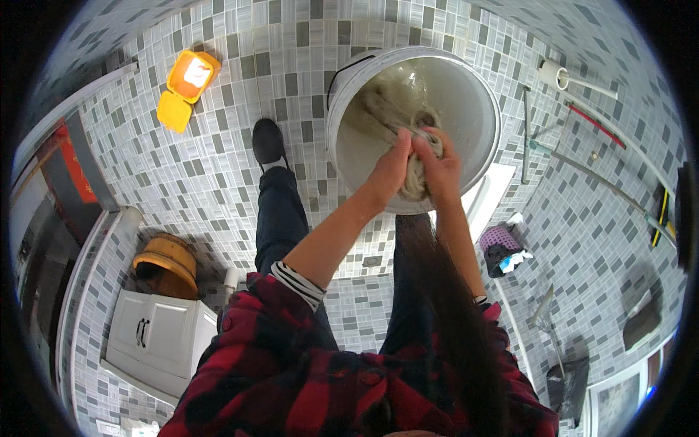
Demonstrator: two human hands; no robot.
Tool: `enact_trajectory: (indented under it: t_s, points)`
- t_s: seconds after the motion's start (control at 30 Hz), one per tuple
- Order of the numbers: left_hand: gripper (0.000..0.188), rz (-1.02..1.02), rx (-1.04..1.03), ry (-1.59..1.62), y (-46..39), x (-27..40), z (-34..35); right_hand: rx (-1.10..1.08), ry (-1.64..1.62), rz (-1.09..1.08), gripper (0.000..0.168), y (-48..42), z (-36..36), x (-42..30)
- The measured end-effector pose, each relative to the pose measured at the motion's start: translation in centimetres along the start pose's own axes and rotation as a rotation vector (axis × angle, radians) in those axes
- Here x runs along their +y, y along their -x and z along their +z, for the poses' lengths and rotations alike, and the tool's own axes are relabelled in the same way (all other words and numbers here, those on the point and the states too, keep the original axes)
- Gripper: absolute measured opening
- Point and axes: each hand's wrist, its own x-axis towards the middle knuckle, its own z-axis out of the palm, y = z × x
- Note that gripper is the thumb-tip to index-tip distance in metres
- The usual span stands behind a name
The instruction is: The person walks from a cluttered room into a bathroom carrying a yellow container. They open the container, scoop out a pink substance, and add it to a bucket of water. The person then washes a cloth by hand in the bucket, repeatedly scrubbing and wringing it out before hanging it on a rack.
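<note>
A large white plastic bucket (480,158) stands on the tiled floor in front of me, with cloudy greyish water inside. Over it, a wet, dirty beige cloth or mop head (415,183) is bunched between my two hands, its strands or folds trailing down toward the water on the far side. My left hand (390,166) grips the bundle from the left, fingers closed around it. On its right side my right hand (441,166) is also closed on it, the fingers bent over the top. The underside of the bundle is hidden.
An open orange plastic box (192,76) lies on the floor at the far left. A wooden tub (169,262) and white cabinet (158,333) are at the lower left. A purple wastebasket (498,238) with a black liner stands right of my legs. A toilet brush holder (552,75) is far right.
</note>
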Motion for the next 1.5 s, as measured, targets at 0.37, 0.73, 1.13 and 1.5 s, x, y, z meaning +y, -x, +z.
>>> enact_trajectory:
  t_s: [0.37, 0.73, 1.13, 1.5]
  points:
    - [0.047, -0.085, -0.005, 0.633, 1.0, 0.0, -4.9, -0.053, 0.692, -0.573, 0.018, 9.8, 6.3, -2.2]
    - [0.033, -0.119, 0.055, 0.478, -0.1, -2.0, -4.9, 0.114, 0.626, -0.658, 0.013, 4.5, 5.9, 0.8]
    - [0.028, 0.448, 0.243, -0.82, 0.8, -0.6, -0.4, -0.272, -0.363, 0.284, 0.057, -7.8, -0.1, -1.8]
    - [0.037, -0.006, 0.45, 0.314, -0.9, 1.5, -1.8, -0.058, 0.411, -0.355, 0.033, -2.9, -2.0, -1.9]
